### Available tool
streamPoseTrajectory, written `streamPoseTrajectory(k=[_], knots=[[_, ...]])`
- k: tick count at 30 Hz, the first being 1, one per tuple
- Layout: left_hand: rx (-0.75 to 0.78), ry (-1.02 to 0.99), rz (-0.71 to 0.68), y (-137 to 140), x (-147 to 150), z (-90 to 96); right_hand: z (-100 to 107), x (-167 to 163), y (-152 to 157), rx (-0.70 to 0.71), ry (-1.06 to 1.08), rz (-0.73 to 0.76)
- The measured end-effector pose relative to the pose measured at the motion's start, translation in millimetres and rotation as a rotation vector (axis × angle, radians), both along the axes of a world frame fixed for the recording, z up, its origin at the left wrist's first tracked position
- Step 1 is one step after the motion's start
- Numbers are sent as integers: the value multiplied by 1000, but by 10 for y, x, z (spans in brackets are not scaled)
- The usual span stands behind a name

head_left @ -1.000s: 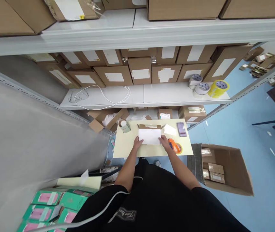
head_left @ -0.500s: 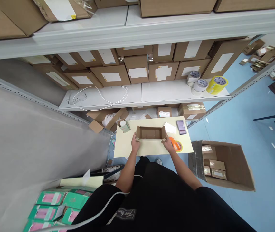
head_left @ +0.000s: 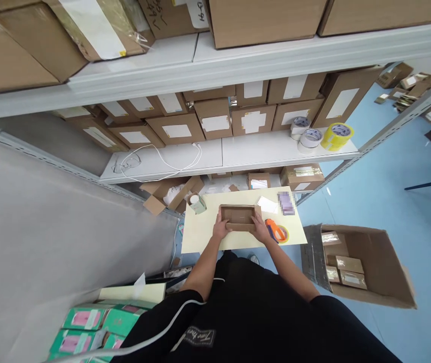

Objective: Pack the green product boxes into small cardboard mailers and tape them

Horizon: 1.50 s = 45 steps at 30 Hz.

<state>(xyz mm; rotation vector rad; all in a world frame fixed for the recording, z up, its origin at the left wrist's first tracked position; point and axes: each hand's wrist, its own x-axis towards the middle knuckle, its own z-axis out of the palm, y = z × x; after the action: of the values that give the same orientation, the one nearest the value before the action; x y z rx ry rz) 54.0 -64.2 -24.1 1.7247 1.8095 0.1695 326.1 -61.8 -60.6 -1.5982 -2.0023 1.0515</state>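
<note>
Between my hands is a small open cardboard box (head_left: pixel 239 227), its hollow inside facing up over the pale yellow tabletop (head_left: pixel 200 237). My left hand (head_left: pixel 221 227) grips its left end, fingers bent over the wall. At the opposite end my right hand (head_left: pixel 260 228) has closed round the wall, fingertips inside. Just right of that hand lies an orange tape dispenser (head_left: pixel 273 228), against a yellow tape roll (head_left: pixel 283 234). White paper (head_left: pixel 267 204) and a blurred purple stack (head_left: pixel 285 203) lie behind it. A small container with a white top (head_left: pixel 196 202) stands at the table's left.
Shelving (head_left: pixel 257 151) with cardboard boxes rises ahead; tape rolls (head_left: pixel 337 136) and a white cable (head_left: pixel 162 160) lie on its middle shelf. A large open carton (head_left: pixel 382 257) holding small parcels stands on the floor at right. Green boxes (head_left: pixel 81 318) are stacked at lower left.
Both hands have shifted further round the cardboard box's ends, fingers now over its walls. The front wall now stands up facing me. The whole view has tilted slightly upward.
</note>
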Motion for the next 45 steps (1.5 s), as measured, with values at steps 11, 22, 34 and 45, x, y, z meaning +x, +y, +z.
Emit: streamPoseTrajectory(k=[11,22,34,45], knots=[[393,18,64,-629,170,286,476,86,108,104,-50,22],[391,-29,219,-1731,274,861,916,-462,-6,219,-86,12],[562,-84,433,-3026,-141,842,1061,-1240,-465,265,-187,625],[576,-95,832,-5313,-364,825,1407,-2497,-2381,481,170,835]])
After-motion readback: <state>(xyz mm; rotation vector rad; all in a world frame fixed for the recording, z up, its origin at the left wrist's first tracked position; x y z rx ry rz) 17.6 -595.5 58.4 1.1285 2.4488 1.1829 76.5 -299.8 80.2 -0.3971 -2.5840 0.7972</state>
